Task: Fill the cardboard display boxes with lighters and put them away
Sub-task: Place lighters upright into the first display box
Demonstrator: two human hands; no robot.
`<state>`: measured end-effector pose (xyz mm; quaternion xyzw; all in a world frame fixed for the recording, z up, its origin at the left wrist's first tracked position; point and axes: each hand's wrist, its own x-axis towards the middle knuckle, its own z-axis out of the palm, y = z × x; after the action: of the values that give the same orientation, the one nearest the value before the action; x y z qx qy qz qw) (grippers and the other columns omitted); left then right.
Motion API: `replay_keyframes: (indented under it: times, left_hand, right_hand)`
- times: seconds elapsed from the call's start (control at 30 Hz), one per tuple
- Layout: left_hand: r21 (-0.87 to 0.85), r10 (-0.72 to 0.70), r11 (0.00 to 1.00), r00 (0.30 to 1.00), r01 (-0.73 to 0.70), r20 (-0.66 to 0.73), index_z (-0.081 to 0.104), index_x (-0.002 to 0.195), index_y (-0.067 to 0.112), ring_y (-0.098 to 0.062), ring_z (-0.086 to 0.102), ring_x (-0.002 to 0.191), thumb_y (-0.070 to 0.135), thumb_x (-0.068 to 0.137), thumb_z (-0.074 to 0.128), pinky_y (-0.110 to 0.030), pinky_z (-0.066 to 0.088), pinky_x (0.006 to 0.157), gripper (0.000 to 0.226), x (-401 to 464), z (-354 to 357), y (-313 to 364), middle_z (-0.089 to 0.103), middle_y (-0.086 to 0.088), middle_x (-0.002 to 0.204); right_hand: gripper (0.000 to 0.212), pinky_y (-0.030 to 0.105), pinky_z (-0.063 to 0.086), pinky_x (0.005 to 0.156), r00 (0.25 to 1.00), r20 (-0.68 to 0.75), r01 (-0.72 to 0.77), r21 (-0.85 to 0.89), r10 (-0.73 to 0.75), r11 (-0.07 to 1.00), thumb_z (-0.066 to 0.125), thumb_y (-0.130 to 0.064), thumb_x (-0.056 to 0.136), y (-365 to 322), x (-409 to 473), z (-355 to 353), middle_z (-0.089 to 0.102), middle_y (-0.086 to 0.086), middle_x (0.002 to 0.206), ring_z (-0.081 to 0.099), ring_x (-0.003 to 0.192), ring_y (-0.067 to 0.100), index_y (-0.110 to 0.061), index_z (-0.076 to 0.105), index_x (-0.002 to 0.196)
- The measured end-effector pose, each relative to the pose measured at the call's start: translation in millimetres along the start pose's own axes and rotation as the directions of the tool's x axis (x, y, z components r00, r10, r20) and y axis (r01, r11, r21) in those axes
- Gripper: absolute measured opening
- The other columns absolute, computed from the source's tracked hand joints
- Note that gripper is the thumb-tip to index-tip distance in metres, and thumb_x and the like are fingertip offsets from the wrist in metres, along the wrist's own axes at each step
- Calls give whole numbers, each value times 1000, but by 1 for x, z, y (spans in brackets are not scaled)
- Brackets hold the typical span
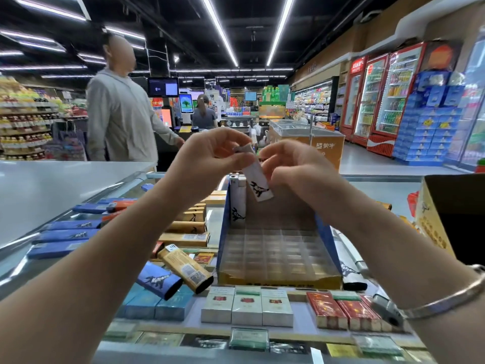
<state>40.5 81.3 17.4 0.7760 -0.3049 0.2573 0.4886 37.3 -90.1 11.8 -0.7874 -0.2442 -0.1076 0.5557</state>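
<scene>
White lighter [258, 185]: pinched at its top by the left hand [210, 156] and steadied by the right hand [294, 166], held tilted above the display box [275, 248] on the counter [65, 185], presumably for slotting beside two lighters [237, 198] already stood in the back-left corner.

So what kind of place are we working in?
Probably a supermarket's tobacco counter: cigarette packs under the glass, drink fridges on the right, checkout screens behind.
</scene>
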Motion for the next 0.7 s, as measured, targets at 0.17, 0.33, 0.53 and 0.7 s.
replay_keyframes:
  times: [0.17,0.33,0.53,0.7]
  left_hand:
    - [157,23,987,998,-32,59,67,88,24,2,60,68,15,74,73,-9,46,66,17,0,-4,-5,67,9,77]
    - [320,39,945,994,-69,101,68,89,29,5,59,65,16,75,75,-6,43,62,21,0,-5,-12,64,18,74]
    - [436,37,894,986,-105,161,69,91,30,4,59,70,20,72,77,-10,46,65,23,0,-7,-18,62,21,76]
    - [484,69,865,987,-133,147,73,87,22,4,54,71,22,71,77,-7,40,63,17,0,-10,-18,57,15,79]
  right_hand:
    - [28,11,43,59,941,-334,18,-112,-55,994,55,3,78,11,8,-19,61,-2,79,55,74,7,-25,60,75]
    - [23,24,36,59,942,-252,-250,-80,223,965,56,1,80,26,7,-21,58,1,84,50,80,11,-21,59,77]
    - [22,24,38,60,941,-245,-260,-79,234,963,55,1,80,26,8,-20,57,1,82,49,78,10,-20,60,77]
    - [22,24,40,62,941,-251,-261,-105,228,960,55,0,81,26,7,-19,58,0,82,50,79,10,-21,60,76]
